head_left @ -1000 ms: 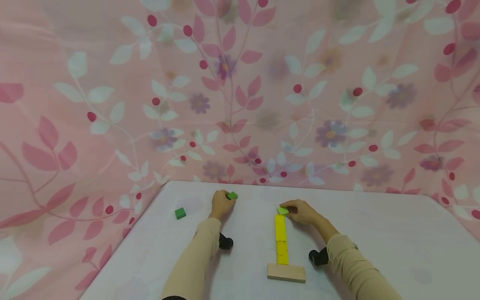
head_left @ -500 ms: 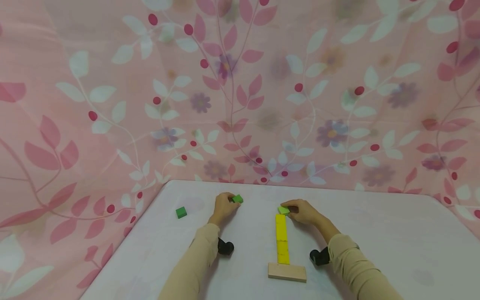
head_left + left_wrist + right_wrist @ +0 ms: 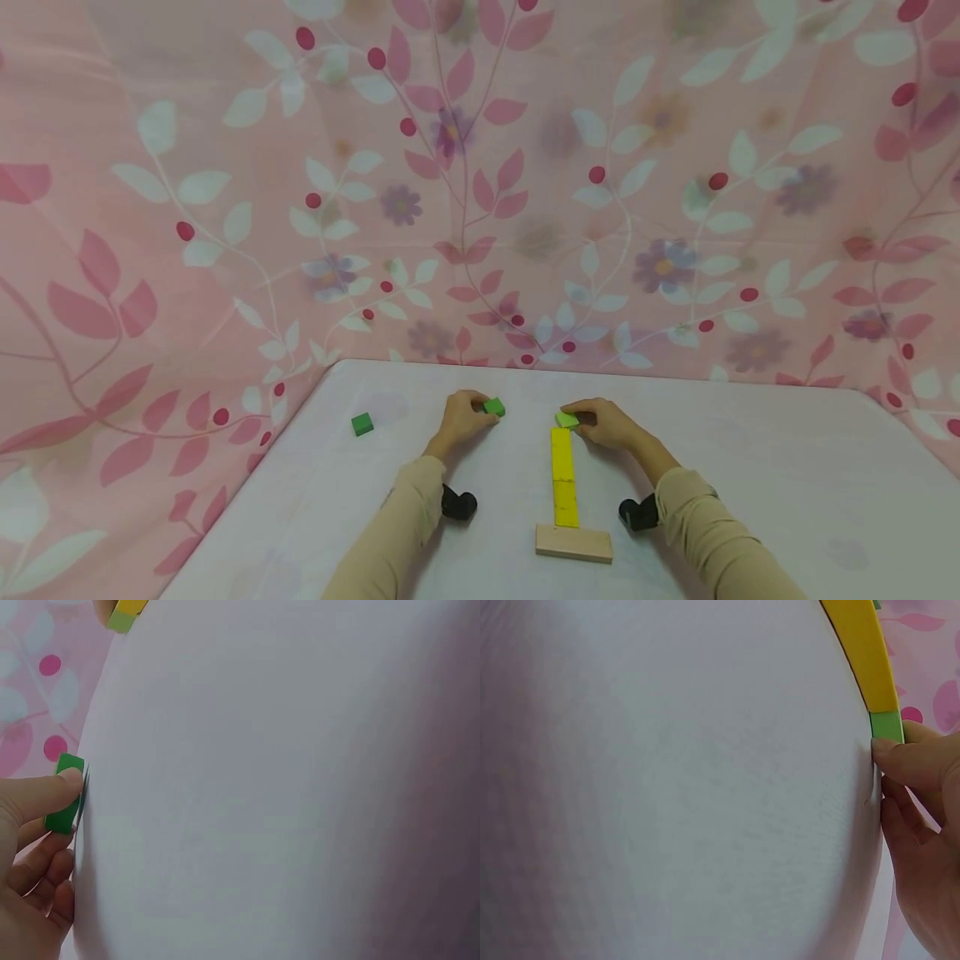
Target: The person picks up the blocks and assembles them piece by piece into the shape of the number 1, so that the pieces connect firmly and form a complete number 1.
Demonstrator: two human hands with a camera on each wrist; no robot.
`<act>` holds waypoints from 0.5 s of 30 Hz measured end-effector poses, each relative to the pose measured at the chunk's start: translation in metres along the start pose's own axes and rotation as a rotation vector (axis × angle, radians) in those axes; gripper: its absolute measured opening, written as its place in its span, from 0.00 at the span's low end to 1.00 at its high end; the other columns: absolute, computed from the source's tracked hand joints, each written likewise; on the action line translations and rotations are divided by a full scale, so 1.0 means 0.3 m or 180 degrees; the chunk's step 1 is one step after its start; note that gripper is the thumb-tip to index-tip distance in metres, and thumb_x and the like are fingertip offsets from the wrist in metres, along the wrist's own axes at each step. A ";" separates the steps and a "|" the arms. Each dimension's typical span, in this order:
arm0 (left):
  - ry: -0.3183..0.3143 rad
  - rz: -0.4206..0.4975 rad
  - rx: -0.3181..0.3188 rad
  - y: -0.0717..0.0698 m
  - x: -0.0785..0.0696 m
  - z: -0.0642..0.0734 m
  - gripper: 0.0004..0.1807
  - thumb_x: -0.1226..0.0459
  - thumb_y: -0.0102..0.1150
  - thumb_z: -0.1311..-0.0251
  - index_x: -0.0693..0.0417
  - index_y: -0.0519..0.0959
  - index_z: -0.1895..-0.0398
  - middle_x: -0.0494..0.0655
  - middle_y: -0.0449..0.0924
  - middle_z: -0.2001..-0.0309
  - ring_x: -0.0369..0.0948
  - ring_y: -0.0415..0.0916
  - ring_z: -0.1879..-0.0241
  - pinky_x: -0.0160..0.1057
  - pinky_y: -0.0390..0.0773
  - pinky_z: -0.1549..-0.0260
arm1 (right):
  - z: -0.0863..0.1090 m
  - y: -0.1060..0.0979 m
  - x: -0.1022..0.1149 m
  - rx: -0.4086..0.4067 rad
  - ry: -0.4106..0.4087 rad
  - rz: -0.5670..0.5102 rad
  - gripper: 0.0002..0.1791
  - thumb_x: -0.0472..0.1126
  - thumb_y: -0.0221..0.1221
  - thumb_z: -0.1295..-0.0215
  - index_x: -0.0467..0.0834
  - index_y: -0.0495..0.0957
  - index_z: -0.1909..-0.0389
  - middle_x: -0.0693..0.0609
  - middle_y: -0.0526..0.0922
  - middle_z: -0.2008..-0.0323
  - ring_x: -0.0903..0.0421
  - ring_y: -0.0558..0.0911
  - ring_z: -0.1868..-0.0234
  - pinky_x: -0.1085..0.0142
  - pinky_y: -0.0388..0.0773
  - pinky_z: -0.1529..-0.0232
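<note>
My left hand (image 3: 461, 421) pinches a green block (image 3: 494, 407) between thumb and fingers; in the left wrist view the thumb lies across the green block (image 3: 64, 814). At the far end of a row of yellow blocks (image 3: 562, 477), my right hand (image 3: 606, 423) pinches a light green block (image 3: 566, 421). The right wrist view shows this light green block (image 3: 886, 726) against the end of a yellow block (image 3: 866, 656), partly covered by the thumb. The green block in my left hand is a short way left of the light green one.
A wooden plank (image 3: 573, 543) lies crosswise at the near end of the yellow row. Another green block (image 3: 362, 424) sits on the white table (image 3: 285, 508) at the left. A pink floral cloth (image 3: 480, 183) hangs behind the table.
My left hand has moved right and slightly nearer with the green block, towards the light green one. My right hand stays at the end of the yellow row.
</note>
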State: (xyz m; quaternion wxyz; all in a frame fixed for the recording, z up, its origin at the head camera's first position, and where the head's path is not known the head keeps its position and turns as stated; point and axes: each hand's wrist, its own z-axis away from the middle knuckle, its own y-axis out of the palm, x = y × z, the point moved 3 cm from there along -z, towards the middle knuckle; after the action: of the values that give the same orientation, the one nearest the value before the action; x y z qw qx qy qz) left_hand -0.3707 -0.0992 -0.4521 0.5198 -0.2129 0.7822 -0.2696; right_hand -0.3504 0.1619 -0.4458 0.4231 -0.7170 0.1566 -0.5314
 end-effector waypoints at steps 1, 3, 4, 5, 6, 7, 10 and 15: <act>0.0007 -0.0002 0.0052 0.004 -0.006 0.001 0.17 0.68 0.71 0.57 0.70 0.81 0.63 0.55 0.80 0.69 0.43 0.72 0.68 0.37 0.74 0.67 | -0.001 0.000 -0.001 -0.0005 0.0011 0.0006 0.20 0.27 0.57 0.41 0.37 0.77 0.46 0.41 0.77 0.46 0.41 0.72 0.42 0.48 0.65 0.40; 0.0017 0.0010 0.0155 0.011 -0.016 0.002 0.18 0.68 0.71 0.56 0.70 0.81 0.62 0.55 0.80 0.68 0.43 0.72 0.67 0.37 0.74 0.67 | -0.001 0.001 -0.003 -0.0009 0.0032 0.0018 0.20 0.27 0.57 0.41 0.38 0.77 0.46 0.41 0.77 0.45 0.41 0.72 0.42 0.48 0.65 0.40; 0.0021 0.0015 0.0201 0.014 -0.022 0.003 0.18 0.68 0.71 0.56 0.70 0.81 0.62 0.55 0.80 0.67 0.43 0.73 0.67 0.37 0.74 0.66 | -0.001 0.002 -0.003 -0.0012 0.0040 0.0016 0.20 0.27 0.57 0.41 0.38 0.77 0.46 0.41 0.77 0.46 0.41 0.72 0.42 0.48 0.65 0.40; 0.0017 0.0026 0.0241 0.017 -0.027 0.003 0.18 0.68 0.71 0.56 0.70 0.81 0.61 0.55 0.80 0.67 0.43 0.73 0.66 0.37 0.74 0.66 | -0.001 0.002 -0.003 -0.0016 0.0049 0.0015 0.20 0.27 0.57 0.41 0.38 0.77 0.46 0.41 0.77 0.46 0.42 0.72 0.42 0.48 0.65 0.40; 0.0029 0.0028 0.0262 0.020 -0.031 0.004 0.18 0.68 0.71 0.56 0.70 0.81 0.61 0.55 0.81 0.67 0.43 0.73 0.66 0.37 0.74 0.66 | -0.001 0.003 -0.003 -0.0021 0.0054 0.0016 0.20 0.27 0.57 0.41 0.38 0.77 0.46 0.41 0.77 0.46 0.42 0.72 0.42 0.48 0.65 0.40; 0.0047 0.0022 0.0280 0.024 -0.035 0.004 0.18 0.68 0.71 0.56 0.70 0.81 0.61 0.55 0.81 0.67 0.43 0.73 0.66 0.37 0.74 0.66 | -0.001 0.003 -0.002 -0.0024 0.0054 0.0013 0.20 0.27 0.57 0.41 0.38 0.77 0.46 0.41 0.77 0.46 0.42 0.72 0.42 0.48 0.65 0.40; 0.0079 0.0043 0.0301 0.033 -0.043 0.005 0.17 0.67 0.71 0.56 0.69 0.82 0.62 0.54 0.81 0.67 0.43 0.73 0.66 0.36 0.74 0.66 | 0.000 0.003 -0.003 -0.0034 0.0043 0.0025 0.21 0.27 0.57 0.41 0.38 0.77 0.46 0.41 0.77 0.46 0.41 0.72 0.42 0.48 0.65 0.40; 0.0113 0.0059 0.0308 0.052 -0.054 0.007 0.16 0.67 0.72 0.57 0.67 0.83 0.64 0.54 0.81 0.68 0.42 0.73 0.66 0.34 0.73 0.66 | 0.002 0.004 0.001 -0.0049 0.0016 0.0036 0.20 0.27 0.57 0.41 0.38 0.77 0.46 0.41 0.77 0.46 0.41 0.72 0.42 0.48 0.65 0.40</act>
State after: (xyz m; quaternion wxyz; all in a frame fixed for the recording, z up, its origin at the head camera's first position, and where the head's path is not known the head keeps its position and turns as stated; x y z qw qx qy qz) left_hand -0.3637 -0.0776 -0.4514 0.5180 -0.1754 0.7792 -0.3061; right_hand -0.3494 0.1611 -0.4465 0.4202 -0.7180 0.1658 -0.5295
